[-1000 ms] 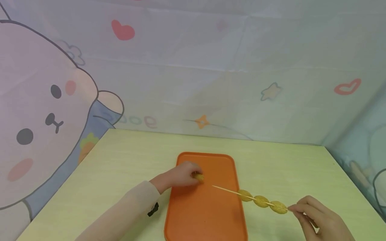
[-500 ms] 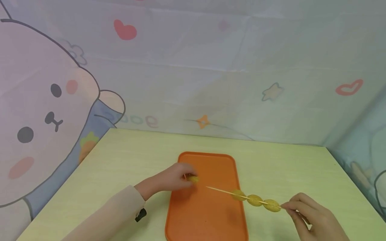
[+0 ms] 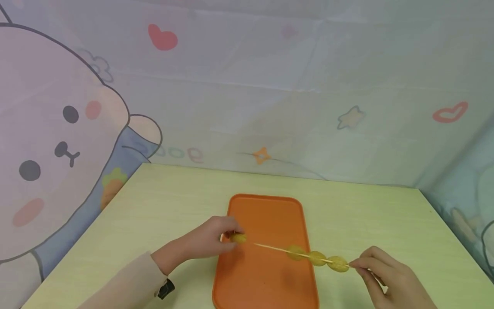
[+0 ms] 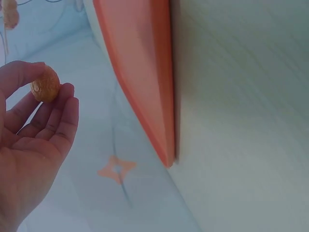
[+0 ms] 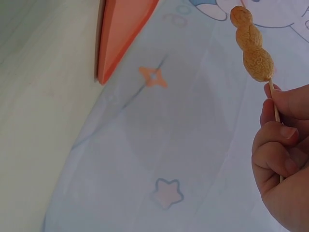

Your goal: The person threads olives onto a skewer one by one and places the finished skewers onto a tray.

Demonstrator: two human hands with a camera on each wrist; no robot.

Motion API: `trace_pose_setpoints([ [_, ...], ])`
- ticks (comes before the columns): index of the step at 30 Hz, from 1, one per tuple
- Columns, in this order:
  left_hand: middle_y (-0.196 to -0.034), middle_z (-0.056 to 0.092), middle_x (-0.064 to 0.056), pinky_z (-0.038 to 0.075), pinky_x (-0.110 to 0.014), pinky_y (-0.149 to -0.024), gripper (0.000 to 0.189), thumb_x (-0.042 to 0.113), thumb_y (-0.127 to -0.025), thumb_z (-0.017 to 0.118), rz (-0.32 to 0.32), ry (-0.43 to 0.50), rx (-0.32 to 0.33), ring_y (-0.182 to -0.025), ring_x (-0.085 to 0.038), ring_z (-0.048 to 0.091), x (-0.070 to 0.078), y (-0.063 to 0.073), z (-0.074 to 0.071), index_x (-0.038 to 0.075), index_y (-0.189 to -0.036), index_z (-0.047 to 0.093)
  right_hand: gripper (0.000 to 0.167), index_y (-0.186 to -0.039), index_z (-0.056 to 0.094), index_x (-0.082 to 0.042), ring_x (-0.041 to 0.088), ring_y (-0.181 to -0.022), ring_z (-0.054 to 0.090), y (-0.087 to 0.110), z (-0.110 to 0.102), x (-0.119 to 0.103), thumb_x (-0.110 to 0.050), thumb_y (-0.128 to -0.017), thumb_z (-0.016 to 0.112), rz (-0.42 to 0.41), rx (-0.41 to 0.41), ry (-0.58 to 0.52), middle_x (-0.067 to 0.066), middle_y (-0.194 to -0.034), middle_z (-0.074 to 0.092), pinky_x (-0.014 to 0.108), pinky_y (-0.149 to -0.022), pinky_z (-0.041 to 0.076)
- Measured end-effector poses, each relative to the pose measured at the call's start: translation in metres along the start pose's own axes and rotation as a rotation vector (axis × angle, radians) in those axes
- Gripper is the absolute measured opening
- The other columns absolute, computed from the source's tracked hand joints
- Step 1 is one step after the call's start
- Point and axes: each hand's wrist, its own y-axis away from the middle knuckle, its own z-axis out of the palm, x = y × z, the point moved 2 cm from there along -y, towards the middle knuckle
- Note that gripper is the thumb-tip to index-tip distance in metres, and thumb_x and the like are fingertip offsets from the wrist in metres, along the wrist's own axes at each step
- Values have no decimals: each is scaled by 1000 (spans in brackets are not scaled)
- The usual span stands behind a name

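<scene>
My left hand (image 3: 208, 240) pinches a yellow, wrinkled oval piece of food (image 3: 239, 238) between thumb and fingers, over the left side of the orange tray (image 3: 266, 292). The same oval piece (image 4: 46, 86) shows at the fingertips in the left wrist view. My right hand (image 3: 391, 279), right of the tray, grips the end of a thin wooden skewer (image 3: 270, 247). Three similar oval pieces (image 3: 337, 264) are threaded on it, close to my right fingertips. The skewer's bare tip points left at the held piece, with a small gap between them.
The tray lies on a pale yellow-green table (image 3: 370, 214). Behind the table hangs a pale cloth backdrop (image 3: 239, 86) printed with a cartoon animal, hearts and stars. A small black object (image 3: 166, 289) shows at my left cuff.
Both hands have shifted left, the left one also slightly nearer to me. The skewer's threaded pieces have moved left with my right hand, partly over the tray. Both holds are unchanged.
</scene>
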Motion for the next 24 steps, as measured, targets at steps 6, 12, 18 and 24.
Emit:
trace_pose_setpoints([
  [6,-90,64,1,53,-28,-72,17,2,-86,68,43,8,14,-79,-6,53,10,8,1,7,-102,67,36,-93,68,-17,-10,-64,39,-3,3,-3,-38,-102,40,-18,-10,17,-16,-93,53,4,-53,34],
  [12,-90,63,2,53,-26,-72,17,3,-85,70,72,12,14,-79,-4,52,15,12,5,7,-101,67,29,-93,68,-15,-8,-64,40,-2,5,-3,-31,-102,46,-24,-16,-22,-14,-93,53,5,-53,34],
  [18,-91,64,1,54,-26,-72,18,2,-84,70,86,26,27,-80,-4,55,18,14,7,6,-101,67,25,-94,68,-13,-7,-64,40,1,8,-1,-27,-101,49,-40,-17,-63,-11,-91,53,6,-52,34],
  [24,-91,64,2,54,-25,-72,18,2,-85,70,90,39,25,-80,-4,54,19,16,10,7,-102,67,35,-93,68,-13,-8,-63,39,2,9,-2,-35,-102,42,-39,-19,-53,-10,-89,53,5,-52,33],
])
